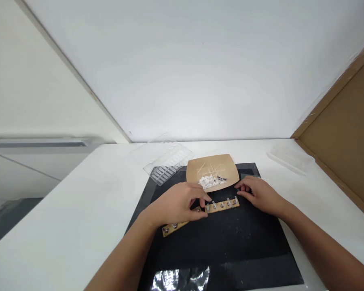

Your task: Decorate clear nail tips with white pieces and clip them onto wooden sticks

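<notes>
My left hand (182, 202) is at the near left end of a tan strip (220, 206), with thumb and index finger on either side of that end. Small metal pieces with clear upright tabs stand in a row along it. Beneath the same hand lies a second tan strip (177, 227) with similar metal pieces, partly hidden by my fingers. My right hand (259, 194) is just past the first strip's right end, its thumb and fingers drawn close together. Whatever is between them is too small to make out.
Both strips lie on a black mat (224, 250). Behind them a tan paper tray (230, 165) holds white scraps and thin sticks. A clear slotted plastic tray (170, 161) overlaps the mat's back left, a clear lid (291, 159) lies right, and a cardboard panel (346, 121) stands beyond.
</notes>
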Tool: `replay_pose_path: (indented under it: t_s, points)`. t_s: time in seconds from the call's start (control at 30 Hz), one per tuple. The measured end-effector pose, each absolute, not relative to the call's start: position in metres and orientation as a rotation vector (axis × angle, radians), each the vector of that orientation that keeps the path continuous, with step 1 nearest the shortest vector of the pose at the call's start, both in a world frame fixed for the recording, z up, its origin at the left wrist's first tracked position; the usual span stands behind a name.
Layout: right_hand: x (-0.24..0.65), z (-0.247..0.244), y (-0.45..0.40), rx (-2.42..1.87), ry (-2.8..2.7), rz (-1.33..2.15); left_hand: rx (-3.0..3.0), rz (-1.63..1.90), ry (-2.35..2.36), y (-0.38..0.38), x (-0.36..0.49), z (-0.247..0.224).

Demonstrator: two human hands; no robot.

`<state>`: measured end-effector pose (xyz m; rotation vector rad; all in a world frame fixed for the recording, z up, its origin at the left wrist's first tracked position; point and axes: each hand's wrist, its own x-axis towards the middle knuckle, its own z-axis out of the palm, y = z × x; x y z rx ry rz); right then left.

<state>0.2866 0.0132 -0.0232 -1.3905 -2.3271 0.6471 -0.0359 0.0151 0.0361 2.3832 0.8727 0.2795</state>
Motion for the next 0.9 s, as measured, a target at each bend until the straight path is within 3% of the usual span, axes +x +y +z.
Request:
replay_pose_path:
  t_s: [0.37,0.53,0.7,0.9]
  points:
    - [0.284,-0.018,0.01,-1.515,-2.293,0.665,2.393,0.264,0.876,0.014,-0.035,0.035]
    - [0.286,-0.015,0.009,-1.521,-2.337,0.674,2.483,0.459,0.878,0.014,-0.037,0.036]
    - [0.289,-0.011,0.008,-1.524,-2.359,0.719,2.532,0.569,1.483,0.023,-0.051,0.033]
    - [0.295,-0.004,0.01,-1.475,-2.417,0.767,2.392,0.288,2.005,0.028,-0.06,0.039]
